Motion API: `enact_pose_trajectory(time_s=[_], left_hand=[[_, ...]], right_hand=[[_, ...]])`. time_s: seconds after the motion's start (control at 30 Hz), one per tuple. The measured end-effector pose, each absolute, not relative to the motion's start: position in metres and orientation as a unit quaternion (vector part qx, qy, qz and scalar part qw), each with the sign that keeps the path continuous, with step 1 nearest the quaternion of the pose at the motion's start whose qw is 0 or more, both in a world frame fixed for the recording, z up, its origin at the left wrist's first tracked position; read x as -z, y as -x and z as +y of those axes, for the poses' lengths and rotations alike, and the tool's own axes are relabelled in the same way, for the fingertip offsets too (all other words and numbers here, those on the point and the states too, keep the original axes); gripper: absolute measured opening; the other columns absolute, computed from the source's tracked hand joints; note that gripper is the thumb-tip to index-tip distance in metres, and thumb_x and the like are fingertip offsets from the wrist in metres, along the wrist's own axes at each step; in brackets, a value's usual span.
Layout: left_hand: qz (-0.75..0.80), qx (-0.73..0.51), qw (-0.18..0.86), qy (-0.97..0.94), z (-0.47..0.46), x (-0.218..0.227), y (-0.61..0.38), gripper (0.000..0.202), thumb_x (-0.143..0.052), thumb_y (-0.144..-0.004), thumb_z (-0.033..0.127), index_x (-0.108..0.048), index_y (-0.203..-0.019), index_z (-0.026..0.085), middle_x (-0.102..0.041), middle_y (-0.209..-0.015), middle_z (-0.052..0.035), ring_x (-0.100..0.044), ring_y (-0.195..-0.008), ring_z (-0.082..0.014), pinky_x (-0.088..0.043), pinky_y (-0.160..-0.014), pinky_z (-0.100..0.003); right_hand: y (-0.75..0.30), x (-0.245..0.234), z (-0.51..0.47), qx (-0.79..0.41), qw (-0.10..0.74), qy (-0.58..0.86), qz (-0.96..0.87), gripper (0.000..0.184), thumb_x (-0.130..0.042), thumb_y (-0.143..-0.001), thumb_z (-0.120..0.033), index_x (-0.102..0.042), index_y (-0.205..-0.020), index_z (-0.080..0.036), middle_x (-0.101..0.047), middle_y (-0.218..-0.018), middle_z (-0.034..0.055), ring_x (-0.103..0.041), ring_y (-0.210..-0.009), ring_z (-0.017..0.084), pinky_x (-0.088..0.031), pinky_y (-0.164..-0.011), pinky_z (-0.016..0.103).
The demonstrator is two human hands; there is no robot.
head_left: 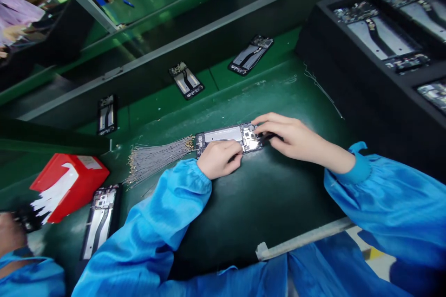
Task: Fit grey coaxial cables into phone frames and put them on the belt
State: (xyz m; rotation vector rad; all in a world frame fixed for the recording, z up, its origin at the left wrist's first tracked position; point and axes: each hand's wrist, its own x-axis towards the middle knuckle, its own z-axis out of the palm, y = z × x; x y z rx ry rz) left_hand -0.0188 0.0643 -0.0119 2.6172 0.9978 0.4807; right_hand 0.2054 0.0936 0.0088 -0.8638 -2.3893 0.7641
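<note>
An opened phone chassis (226,137) lies flat on the green bench mat (265,195), its metal plate and circuit board showing. My left hand (220,158) is curled, fingers closed on the near edge of the chassis. My right hand (292,137) rests on the chassis's right end, fingertips pinched together on the board; whether anything tiny sits between them I cannot make out. A fan of thin grey wires (155,158) with gold tips lies just left of the chassis. Both arms wear blue sleeves.
Three more phone chassis (186,80) (251,54) (106,114) ride the conveyor behind. Another chassis (99,220) and a red box (68,185) lie at the left, by another person's hand (10,232). A black tray (379,37) of chassis stands at the right.
</note>
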Motion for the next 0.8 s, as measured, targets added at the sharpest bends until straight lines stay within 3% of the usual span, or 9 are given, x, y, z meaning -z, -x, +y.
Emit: enact_pose_trajectory(time_s=[0.1,0.2,0.33,0.47,0.8], left_hand=[[0.369,-0.176,0.196,-0.892,0.068,0.009,0.018,0.008,-0.045,-0.077,0.016,-0.051,-0.072,0.016,-0.046,-0.059,0.0040,-0.042,-0.052,-0.0073,-0.034,-0.052,-0.018],[0.420,-0.202,0.205,-0.861,0.069,0.008,0.013,0.007,-0.046,-0.077,0.016,-0.051,-0.072,0.016,-0.042,-0.055,0.0057,-0.040,-0.049,-0.0064,-0.033,-0.051,-0.017],[0.460,-0.228,0.206,-0.833,0.069,0.009,0.008,0.007,-0.047,-0.077,0.015,-0.053,-0.072,0.015,-0.041,-0.052,0.0065,-0.040,-0.047,-0.0064,-0.033,-0.050,-0.017],[0.440,-0.238,0.205,-0.842,0.068,0.011,0.008,0.018,-0.045,-0.079,0.013,-0.060,-0.089,0.015,-0.054,-0.064,0.0019,-0.047,-0.053,-0.0078,-0.038,-0.055,-0.019],[0.370,-0.156,0.216,-0.890,0.058,0.007,0.012,0.035,-0.038,-0.079,0.014,-0.062,-0.104,0.018,-0.058,-0.068,-0.0009,-0.052,-0.061,-0.0114,-0.042,-0.061,-0.023]], right_hand=[[-0.198,0.001,0.104,-0.241,0.172,0.325,-0.898,0.044,-0.053,-0.072,-0.017,-0.048,-0.116,-0.018,-0.047,-0.118,0.0110,-0.047,-0.107,0.024,-0.042,-0.089,0.039],[-0.194,0.005,0.110,-0.233,0.136,0.318,-0.909,0.050,-0.055,-0.071,-0.020,-0.044,-0.120,-0.019,-0.047,-0.115,0.0103,-0.049,-0.103,0.023,-0.044,-0.085,0.038],[-0.194,0.001,0.113,-0.245,0.114,0.308,-0.912,0.051,-0.054,-0.070,-0.017,-0.042,-0.120,-0.020,-0.045,-0.113,0.0097,-0.050,-0.098,0.023,-0.045,-0.081,0.036],[-0.195,-0.003,0.111,-0.270,0.114,0.311,-0.904,0.047,-0.053,-0.069,-0.014,-0.044,-0.115,-0.020,-0.044,-0.111,0.0086,-0.052,-0.093,0.021,-0.046,-0.077,0.034],[-0.193,-0.007,0.110,-0.287,0.092,0.332,-0.894,0.040,-0.053,-0.072,-0.017,-0.042,-0.110,-0.019,-0.042,-0.108,0.0079,-0.053,-0.085,0.019,-0.045,-0.072,0.031]])
